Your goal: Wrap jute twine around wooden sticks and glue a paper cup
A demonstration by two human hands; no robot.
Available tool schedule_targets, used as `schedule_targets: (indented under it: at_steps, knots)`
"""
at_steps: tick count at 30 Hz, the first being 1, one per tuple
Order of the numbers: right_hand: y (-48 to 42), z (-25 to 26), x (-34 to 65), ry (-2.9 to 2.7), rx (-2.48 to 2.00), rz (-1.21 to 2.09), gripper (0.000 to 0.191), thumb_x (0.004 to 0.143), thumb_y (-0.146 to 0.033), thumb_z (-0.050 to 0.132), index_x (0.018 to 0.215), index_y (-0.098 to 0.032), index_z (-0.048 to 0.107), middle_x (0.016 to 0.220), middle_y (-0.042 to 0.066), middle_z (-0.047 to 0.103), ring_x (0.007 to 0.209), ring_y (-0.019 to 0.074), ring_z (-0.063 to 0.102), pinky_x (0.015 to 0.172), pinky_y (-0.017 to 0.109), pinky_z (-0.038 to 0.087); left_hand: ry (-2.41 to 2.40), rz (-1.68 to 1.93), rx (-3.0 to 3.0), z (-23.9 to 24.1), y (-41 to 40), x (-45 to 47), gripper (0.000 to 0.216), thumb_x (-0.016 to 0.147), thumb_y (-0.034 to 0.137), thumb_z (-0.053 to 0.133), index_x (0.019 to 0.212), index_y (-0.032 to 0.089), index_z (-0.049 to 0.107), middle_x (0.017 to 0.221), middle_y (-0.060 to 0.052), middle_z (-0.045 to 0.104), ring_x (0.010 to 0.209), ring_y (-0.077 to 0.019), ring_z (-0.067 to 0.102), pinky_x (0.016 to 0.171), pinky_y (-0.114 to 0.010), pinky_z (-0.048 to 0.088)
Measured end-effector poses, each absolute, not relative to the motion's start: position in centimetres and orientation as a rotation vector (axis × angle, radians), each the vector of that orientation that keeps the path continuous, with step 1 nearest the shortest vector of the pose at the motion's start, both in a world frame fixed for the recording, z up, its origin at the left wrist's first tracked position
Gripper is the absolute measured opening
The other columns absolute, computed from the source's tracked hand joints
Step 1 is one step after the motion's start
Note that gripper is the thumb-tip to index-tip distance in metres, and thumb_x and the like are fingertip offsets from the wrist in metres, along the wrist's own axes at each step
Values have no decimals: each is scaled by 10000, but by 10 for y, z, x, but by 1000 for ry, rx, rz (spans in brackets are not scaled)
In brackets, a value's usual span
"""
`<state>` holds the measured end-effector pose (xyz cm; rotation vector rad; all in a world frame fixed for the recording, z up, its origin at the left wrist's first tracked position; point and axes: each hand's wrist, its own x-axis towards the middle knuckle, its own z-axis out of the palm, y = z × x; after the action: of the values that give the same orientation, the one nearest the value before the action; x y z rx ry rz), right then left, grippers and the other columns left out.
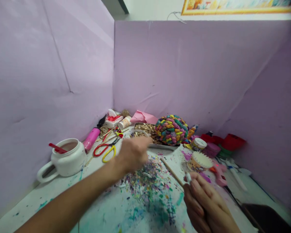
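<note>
My left hand (135, 152) is stretched forward over the near edge of the metal tray (163, 147); it is blurred and its fingers cannot be made out. Pale, flake-like bits (146, 129) fill that tray, and a ball covered in many-coloured pieces (172, 130) sits at its right. Low at the right, my right hand (206, 202) is closed around a thin wooden stick (172, 172) that points up and left. A small white piece (188, 178) shows at the tips of its fingers. Colourful crumbs (147, 174) lie scattered on the table between the hands.
At left stand a white mug (69, 158) and a pink bottle (91, 139), near red-and-yellow scissors (106, 150). To the right are a scalloped paper cup (200, 161), a small lidded tub (199, 144), a pink glue gun (219, 173) and a dark phone-like slab (267, 216). Lilac walls (196, 71) enclose the table.
</note>
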<state>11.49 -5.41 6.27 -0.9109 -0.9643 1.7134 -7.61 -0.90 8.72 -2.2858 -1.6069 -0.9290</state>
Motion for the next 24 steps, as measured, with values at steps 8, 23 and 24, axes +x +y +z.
schedule_targets:
  at_steps: [8,23,24]
  knots:
    - [-13,40,122,-853,-929,2009,360,702,-445,604,669,-211,332,443,-123,321,329,0,89,279,113,61,-2172,-224,-1683,61,64,-170,407,708,168,430,1093,70,518,798,-196,637,825,-355,553,749,-492,320]
    - [9,-10,136,-547,-835,2292,335,670,-448,654,697,-170,470,407,-112,345,292,-13,159,291,98,125,-2370,-175,-1616,15,93,-195,322,793,258,332,872,101,602,808,-144,642,756,-280,595,621,-322,411]
    - [10,-11,136,-537,-832,2289,322,679,-438,651,694,-168,475,401,-109,346,295,-11,172,300,96,141,-2383,-201,-1581,14,93,-195,331,787,259,351,974,104,576,815,-127,645,760,-271,597,632,-316,415]
